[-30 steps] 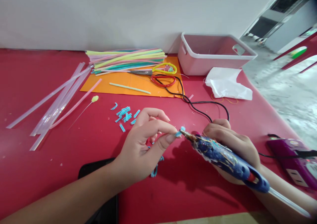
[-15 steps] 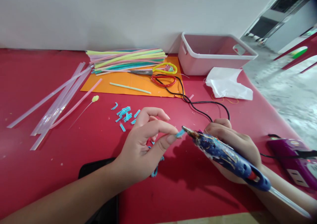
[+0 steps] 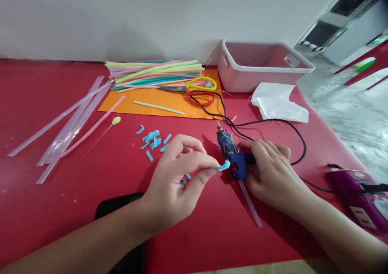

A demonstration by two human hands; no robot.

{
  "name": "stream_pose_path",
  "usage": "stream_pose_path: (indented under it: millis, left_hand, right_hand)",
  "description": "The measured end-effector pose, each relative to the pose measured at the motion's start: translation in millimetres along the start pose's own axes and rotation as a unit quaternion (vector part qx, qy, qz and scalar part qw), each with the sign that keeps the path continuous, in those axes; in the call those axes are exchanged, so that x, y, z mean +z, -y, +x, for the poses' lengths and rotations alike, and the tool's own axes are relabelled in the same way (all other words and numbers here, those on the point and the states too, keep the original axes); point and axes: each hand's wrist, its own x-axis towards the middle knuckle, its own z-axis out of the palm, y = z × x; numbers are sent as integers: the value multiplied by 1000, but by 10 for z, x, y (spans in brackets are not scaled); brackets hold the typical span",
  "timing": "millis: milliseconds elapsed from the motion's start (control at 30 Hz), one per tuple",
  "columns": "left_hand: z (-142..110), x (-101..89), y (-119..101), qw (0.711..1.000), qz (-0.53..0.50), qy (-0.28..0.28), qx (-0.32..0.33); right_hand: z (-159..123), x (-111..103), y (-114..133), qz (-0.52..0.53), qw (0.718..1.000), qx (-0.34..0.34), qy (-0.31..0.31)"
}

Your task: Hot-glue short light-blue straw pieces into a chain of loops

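Between the thumb and index finger of my left hand (image 3: pixel 180 181) is a short blue pipe cleaner piece (image 3: pixel 224 166), its free end curving up to the right. My right hand (image 3: pixel 271 171) grips the handle of a blue glue gun (image 3: pixel 228 146), which lies low at the table with its nozzle pointing away from me. A clear glue stick (image 3: pixel 250 203) sticks out of the gun's back end. Several cut blue pieces (image 3: pixel 153 138) are scattered beyond my left hand, and a few more show partly hidden beneath it.
Pipe cleaners (image 3: pixel 157 74) and scissors (image 3: pixel 182 88) rest on an orange sheet (image 3: pixel 121 104). Glue sticks (image 3: pixel 75 124) lie left. A pink basket (image 3: pixel 257 78) and white paper (image 3: pixel 279 102) stand back right. The black cord (image 3: pixel 298 140) loops near a purple power strip (image 3: pixel 348 193).
My right hand has lowered the glue gun toward the table and turned its nozzle away from the blue piece. My left hand still pinches the piece in nearly the same spot.
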Motion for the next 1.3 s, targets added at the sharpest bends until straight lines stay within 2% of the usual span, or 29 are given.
stream_pose_path:
  millis: [100,167,200,300,467,767,1033,1300]
  left_hand:
    - [-24,15,17,998,51,-2,38]
    - [-50,22,37,995,80,16,61]
    - [-65,24,45,993,95,30,69]
    - [-102,24,50,983,134,65,103]
    - [-110,19,17,974,142,73,161]
    - [-109,8,20,975,120,92,165]
    - [-79,20,50,971,117,82,193]
    - [-68,-5,26,966,118,106,206]
  right_hand:
    - [-14,-90,69,34,999,-9,-22]
    - [-25,-177,137,120,988,-35,-86]
    - [-29,-217,172,182,977,-54,-95]
    - [-33,-284,258,323,939,-105,-59]
    - [-1,-266,308,420,900,-109,-27]
    - [49,-314,303,439,887,-141,21]
    - [27,-319,317,481,871,-90,45]
    - [35,-343,332,488,862,-86,107]
